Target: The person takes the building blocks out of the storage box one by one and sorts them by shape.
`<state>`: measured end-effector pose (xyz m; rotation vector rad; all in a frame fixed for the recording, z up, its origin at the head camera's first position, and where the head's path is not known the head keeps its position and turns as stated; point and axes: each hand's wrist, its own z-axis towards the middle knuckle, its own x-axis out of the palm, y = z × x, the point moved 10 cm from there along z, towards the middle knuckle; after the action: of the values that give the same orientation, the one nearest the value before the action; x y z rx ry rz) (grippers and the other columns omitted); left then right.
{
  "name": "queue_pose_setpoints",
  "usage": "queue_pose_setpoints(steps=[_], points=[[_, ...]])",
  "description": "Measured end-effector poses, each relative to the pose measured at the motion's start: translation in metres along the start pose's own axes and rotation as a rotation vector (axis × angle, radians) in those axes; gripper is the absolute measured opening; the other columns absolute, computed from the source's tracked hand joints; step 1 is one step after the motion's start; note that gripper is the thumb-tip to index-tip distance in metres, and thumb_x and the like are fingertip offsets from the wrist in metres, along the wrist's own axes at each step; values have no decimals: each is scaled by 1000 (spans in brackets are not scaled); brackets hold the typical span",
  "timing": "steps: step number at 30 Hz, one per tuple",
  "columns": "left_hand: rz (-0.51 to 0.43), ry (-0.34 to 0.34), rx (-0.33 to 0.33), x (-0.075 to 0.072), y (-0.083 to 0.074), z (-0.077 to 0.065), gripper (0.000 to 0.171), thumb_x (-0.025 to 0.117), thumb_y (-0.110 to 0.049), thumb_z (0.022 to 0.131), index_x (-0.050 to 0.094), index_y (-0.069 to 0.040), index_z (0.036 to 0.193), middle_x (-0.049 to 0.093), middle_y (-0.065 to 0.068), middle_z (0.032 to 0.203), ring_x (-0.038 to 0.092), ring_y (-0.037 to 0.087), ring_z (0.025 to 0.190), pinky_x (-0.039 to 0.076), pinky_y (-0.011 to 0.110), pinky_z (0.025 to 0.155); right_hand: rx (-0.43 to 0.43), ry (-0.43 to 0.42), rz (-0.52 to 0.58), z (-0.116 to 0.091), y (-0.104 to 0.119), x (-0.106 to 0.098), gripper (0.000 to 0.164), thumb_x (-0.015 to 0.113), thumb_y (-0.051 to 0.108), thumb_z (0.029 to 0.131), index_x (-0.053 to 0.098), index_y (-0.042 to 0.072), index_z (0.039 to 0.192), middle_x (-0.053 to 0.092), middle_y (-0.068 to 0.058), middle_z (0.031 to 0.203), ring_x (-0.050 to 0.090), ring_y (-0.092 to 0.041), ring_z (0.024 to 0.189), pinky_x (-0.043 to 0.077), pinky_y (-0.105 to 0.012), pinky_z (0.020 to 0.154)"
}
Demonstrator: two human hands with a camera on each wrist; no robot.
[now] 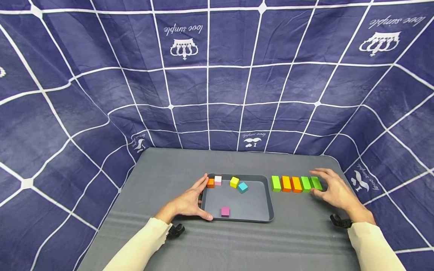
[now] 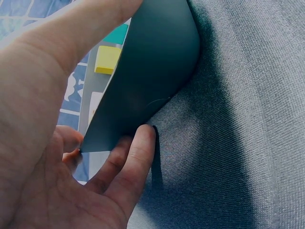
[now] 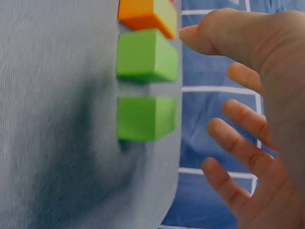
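My left hand (image 1: 187,202) grips the left end of a shallow dark grey tray (image 1: 237,220), thumb at the near corner and fingers at the far one. In the left wrist view, the fingers (image 2: 140,143) lie along the tray's outer wall (image 2: 152,62). My right hand (image 1: 333,191) hovers at the right end of a row of blocks, thumb and fingers spread apart with nothing between them. Nearest to it is a green block (image 1: 316,183), and beside that another green block (image 1: 306,184). Both stand apart from the hand in the right wrist view.
Inside the tray are an orange cube (image 1: 210,183), a pink-and-white cube (image 1: 218,180), a yellow cube (image 1: 234,182), a blue cube (image 1: 242,188) and a magenta cube (image 1: 225,212). Two orange blocks (image 1: 286,184) and a light green block (image 1: 276,183) continue the row. Blue cloth (image 1: 223,86) hangs around the grey table.
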<state>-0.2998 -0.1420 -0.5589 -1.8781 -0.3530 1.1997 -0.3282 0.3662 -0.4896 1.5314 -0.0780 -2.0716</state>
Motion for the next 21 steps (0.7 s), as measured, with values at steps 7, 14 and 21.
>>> queue_pose_setpoints(steps=[7, 14, 21], points=[[-5, -3, 2, 0, 0, -1, 154, 114, -34, 76, 12, -1, 186, -2, 13, 199, 65, 38, 153, 70, 43, 112, -71, -7, 10, 8, 40, 1, 68, 104, 11, 81, 78, 9, 143, 71, -23, 148, 65, -54, 134, 56, -80, 103], [-7, -4, -3, 0, 0, -2, 154, 114, -35, 76, 12, -2, 187, -1, 13, 199, 67, 36, 149, 70, 43, 111, -129, 60, 5, 16, 80, 17, 66, 102, 13, 86, 77, 14, 147, 73, -16, 149, 71, -49, 134, 60, -78, 101], [-6, -4, -2, 0, -2, -2, 153, 114, -34, 76, 13, -1, 186, -1, 13, 199, 64, 38, 153, 70, 44, 111, -202, 117, -3, 25, 120, 38, 65, 101, 18, 91, 76, 16, 152, 73, -14, 153, 74, -44, 133, 63, -72, 103]])
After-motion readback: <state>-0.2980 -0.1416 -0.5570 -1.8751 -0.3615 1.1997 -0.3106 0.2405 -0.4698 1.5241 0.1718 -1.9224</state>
